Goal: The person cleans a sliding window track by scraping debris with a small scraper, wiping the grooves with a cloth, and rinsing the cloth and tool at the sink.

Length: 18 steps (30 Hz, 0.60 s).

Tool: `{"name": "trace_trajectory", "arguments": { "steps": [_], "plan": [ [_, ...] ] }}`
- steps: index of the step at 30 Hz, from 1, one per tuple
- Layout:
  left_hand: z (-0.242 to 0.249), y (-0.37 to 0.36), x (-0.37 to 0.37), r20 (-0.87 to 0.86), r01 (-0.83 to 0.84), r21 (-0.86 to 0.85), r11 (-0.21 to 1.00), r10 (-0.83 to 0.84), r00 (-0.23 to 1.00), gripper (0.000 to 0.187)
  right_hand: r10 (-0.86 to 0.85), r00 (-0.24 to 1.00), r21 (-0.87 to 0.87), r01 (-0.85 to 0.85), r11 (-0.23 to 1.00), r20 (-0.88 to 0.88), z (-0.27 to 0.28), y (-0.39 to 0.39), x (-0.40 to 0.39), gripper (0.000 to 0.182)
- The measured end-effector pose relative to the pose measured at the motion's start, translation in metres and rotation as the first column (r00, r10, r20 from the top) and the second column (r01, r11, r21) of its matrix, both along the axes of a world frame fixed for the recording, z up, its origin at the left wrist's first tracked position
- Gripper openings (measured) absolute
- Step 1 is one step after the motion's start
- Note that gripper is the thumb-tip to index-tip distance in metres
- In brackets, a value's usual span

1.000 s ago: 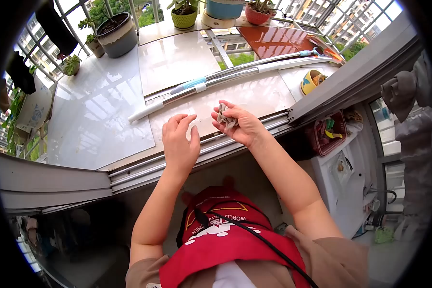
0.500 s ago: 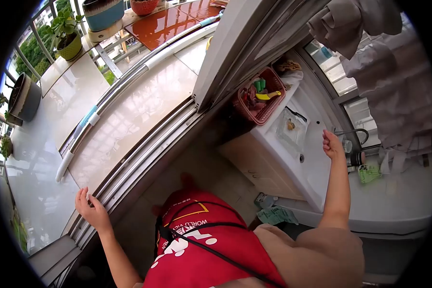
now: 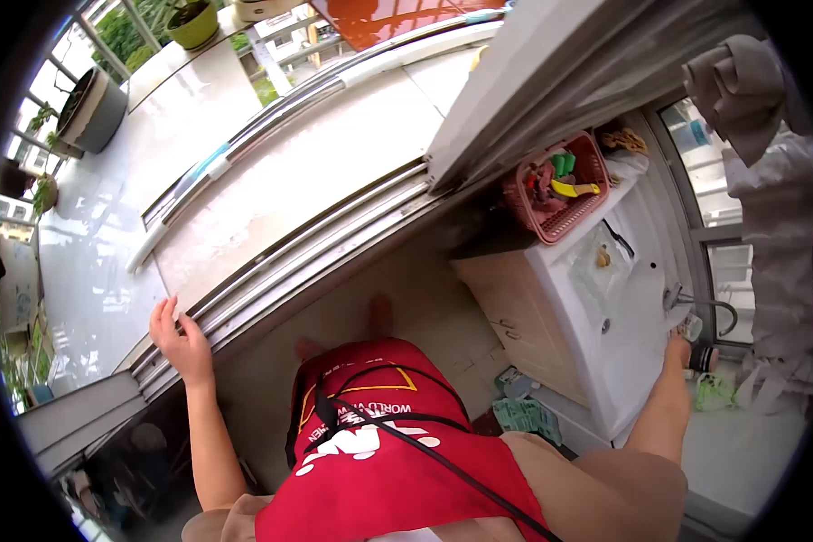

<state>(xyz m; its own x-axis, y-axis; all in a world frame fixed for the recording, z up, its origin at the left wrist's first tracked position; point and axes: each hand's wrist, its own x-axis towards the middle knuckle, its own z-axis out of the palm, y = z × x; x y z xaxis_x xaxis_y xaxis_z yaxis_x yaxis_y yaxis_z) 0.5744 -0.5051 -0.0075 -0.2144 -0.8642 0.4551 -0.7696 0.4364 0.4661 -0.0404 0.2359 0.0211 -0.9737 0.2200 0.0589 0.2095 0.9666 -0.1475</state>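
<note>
My left hand is at the near end of the window track, fingers spread and holding nothing, close to the pale tiled sill. On the other side, my right hand reaches over the far edge of the white sink, just below the curved metal faucet. A small clear container and a dark-lidded jar are right beside it. The fingers there are mostly hidden, so any hold cannot be made out. A clear plastic bag with small brown pieces lies in the sink.
A pink basket with a yellow-handled tool stands at the sink's end. The window frame juts in between sill and sink. Potted plants line the railing. A green package is on the floor beside the cabinet.
My right hand has moved from above the sink to its far edge by the faucet. My left hand stays by the track, and the view has shifted.
</note>
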Motion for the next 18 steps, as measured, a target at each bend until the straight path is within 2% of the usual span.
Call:
{"name": "trace_trajectory", "arguments": {
  "steps": [1, 3, 4, 5, 6, 8, 9, 10, 11, 12, 13, 14, 15, 17, 18],
  "plan": [
    [0.001, 0.000, 0.000, 0.040, 0.017, -0.071, 0.997, -0.014, 0.999, 0.030, 0.147, 0.989, -0.097, -0.149, 0.984, -0.027, -0.033, 0.032, -0.014, 0.061],
    [0.011, 0.001, 0.000, -0.061, -0.012, 0.051, 0.999, 0.015, 0.998, 0.028, 0.003, 0.964, -0.048, 0.010, 0.999, 0.267, -0.031, -0.063, -0.008, 0.054],
    [0.015, -0.001, 0.003, -0.093, -0.020, 0.067, 0.998, 0.026, 0.995, 0.028, -0.111, 0.933, -0.120, 0.160, 0.980, 0.342, -0.031, -0.110, 0.011, 0.046],
    [0.022, -0.003, 0.005, -0.144, -0.025, 0.084, 0.996, 0.037, 0.989, 0.027, 0.072, 0.915, -0.340, 0.074, 0.937, 0.396, -0.020, -0.167, 0.040, 0.043],
    [0.028, -0.008, 0.010, -0.205, -0.013, 0.074, 0.997, 0.028, 0.978, 0.025, 0.252, 0.879, -0.544, 0.009, 0.839, 0.404, -0.004, -0.232, 0.071, 0.039],
    [0.041, -0.014, 0.018, -0.272, -0.023, 0.059, 0.998, 0.039, 0.961, 0.024, 0.572, 0.700, -0.786, -0.024, 0.618, 0.427, 0.032, -0.357, 0.144, 0.031],
    [0.050, -0.016, 0.023, -0.344, 0.049, 0.203, 0.978, 0.024, 0.939, 0.023, 0.737, 0.547, -0.853, -0.077, 0.516, 0.397, 0.049, -0.414, 0.180, 0.020],
    [0.058, -0.016, 0.027, -0.417, 0.131, 0.330, 0.935, 0.020, 0.909, 0.022, 0.878, 0.394, -0.861, -0.307, 0.405, 0.273, 0.060, -0.466, 0.217, 0.017],
    [0.064, -0.013, 0.026, -0.432, 0.246, 0.375, 0.894, -0.066, 0.899, 0.020, 0.968, 0.192, -0.833, -0.500, 0.237, 0.160, 0.068, -0.513, 0.252, 0.014],
    [0.075, -0.004, 0.023, -0.465, 0.347, 0.520, 0.780, -0.082, 0.881, 0.022, 0.993, 0.083, -0.836, -0.537, 0.112, 0.080, 0.076, -0.557, 0.287, 0.013],
    [0.081, 0.003, 0.023, -0.449, 0.464, 0.528, 0.711, -0.229, 0.864, 0.029, 1.000, -0.030, -0.830, -0.557, -0.018, -0.001, 0.080, -0.596, 0.322, 0.012],
    [0.085, 0.014, 0.022, -0.497, 0.545, 0.513, 0.664, -0.287, 0.819, 0.038, 0.987, -0.135, -0.795, -0.588, -0.148, -0.084, 0.080, -0.629, 0.354, 0.014],
    [0.082, 0.021, 0.026, -0.483, 0.556, 0.481, 0.678, -0.324, 0.813, 0.040, 0.959, -0.236, -0.747, -0.606, -0.274, -0.160, 0.079, -0.658, 0.386, 0.015],
    [0.088, 0.030, 0.045, -0.461, 0.425, 0.470, 0.773, -0.196, 0.866, 0.040, 0.892, -0.364, -0.662, -0.604, -0.444, -0.267, 0.077, -0.707, 0.452, 0.016],
    [0.087, 0.035, 0.060, -0.460, 0.334, 0.480, 0.811, -0.091, 0.883, 0.038, 0.851, -0.410, -0.664, -0.540, -0.516, -0.327, 0.073, -0.725, 0.484, 0.016]
  ]
}}
